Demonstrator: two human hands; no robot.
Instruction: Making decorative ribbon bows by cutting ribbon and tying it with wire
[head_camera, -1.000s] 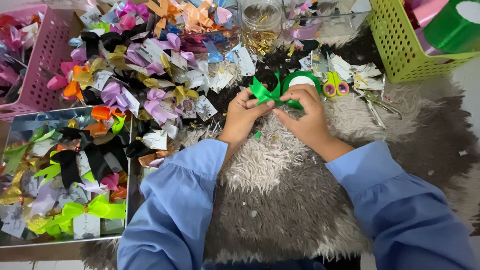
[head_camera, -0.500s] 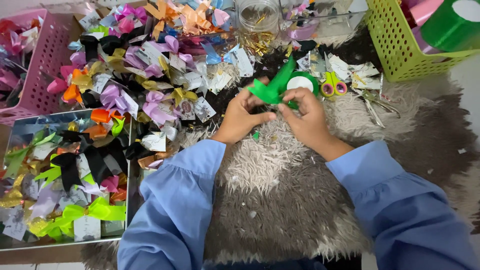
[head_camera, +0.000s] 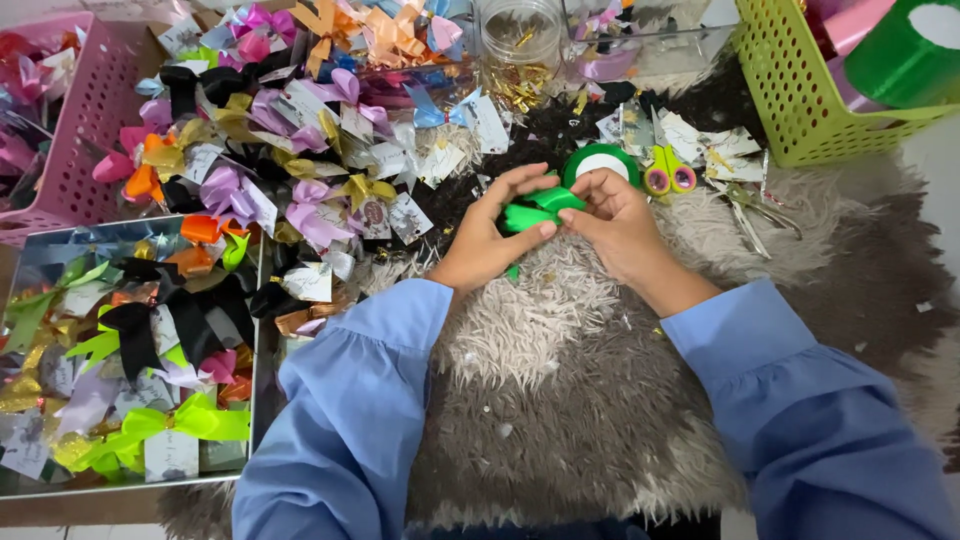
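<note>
A bright green ribbon (head_camera: 535, 208) is folded into loops between both hands, above a shaggy grey rug (head_camera: 560, 400). My left hand (head_camera: 490, 235) pinches its left side with thumb and fingers. My right hand (head_camera: 615, 220) grips the ribbon's right side, fingers curled over it. Both arms wear light blue sleeves. Just behind the hands lies a green ribbon spool (head_camera: 600, 162) with a white core, and small scissors (head_camera: 668, 175) with pink and green handles sit beside it.
A heap of finished ribbon bows (head_camera: 300, 130) in many colours covers the upper left. A silver tray (head_camera: 262, 400) of bows is at left, a pink basket (head_camera: 70, 150) far left, a glass jar (head_camera: 520, 40) at top, a yellow-green basket (head_camera: 800, 90) top right.
The ribbon's raised tail has come down and is now folded into loops between the fingers. Both hands stay close together in about the same place.
</note>
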